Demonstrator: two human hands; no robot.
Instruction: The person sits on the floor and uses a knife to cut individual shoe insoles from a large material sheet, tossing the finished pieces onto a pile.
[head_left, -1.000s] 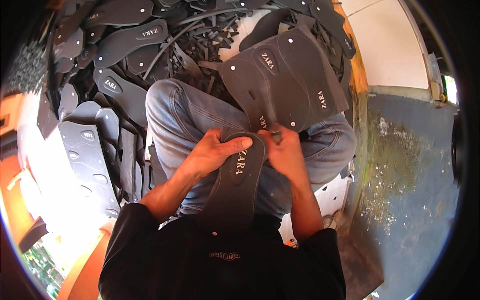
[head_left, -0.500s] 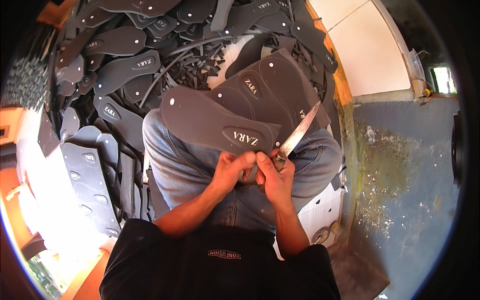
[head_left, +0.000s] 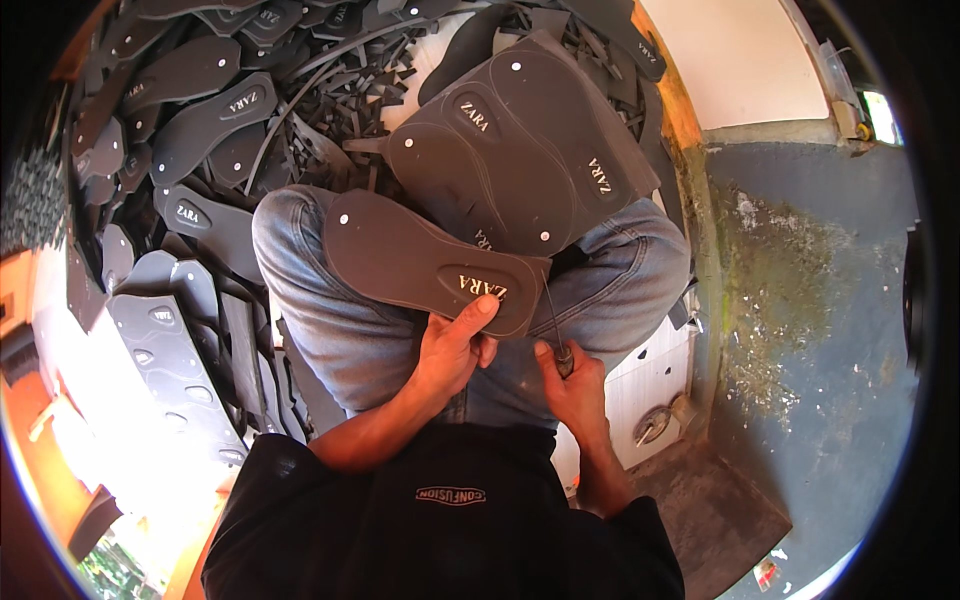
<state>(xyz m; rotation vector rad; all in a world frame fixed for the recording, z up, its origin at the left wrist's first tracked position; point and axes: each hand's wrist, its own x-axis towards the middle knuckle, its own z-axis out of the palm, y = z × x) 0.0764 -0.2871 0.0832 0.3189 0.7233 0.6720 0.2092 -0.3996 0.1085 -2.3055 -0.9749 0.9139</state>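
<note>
My left hand grips a dark grey foam shoe sole at its lower right end, thumb on top and fingers beneath. My right hand is closed round the handle of a knife. The blade is seen nearly edge-on and runs up along the right end of the sole; whether it touches the foam I cannot tell. Just beyond, a dark foam sheet with sole outlines and white dots rests across my knees, partly covered by the sole.
Many cut soles lie heaped at the far left. Small foam scraps are scattered beside them. Uncut sheets lean at the left. A blue-grey wall stands at the right, with a dark slab on the floor near it.
My hands have moved apart, the right going lower. The knife has turned from pointing up right to lying along the sole's right end. My left thumb now presses farther onto the sole.
</note>
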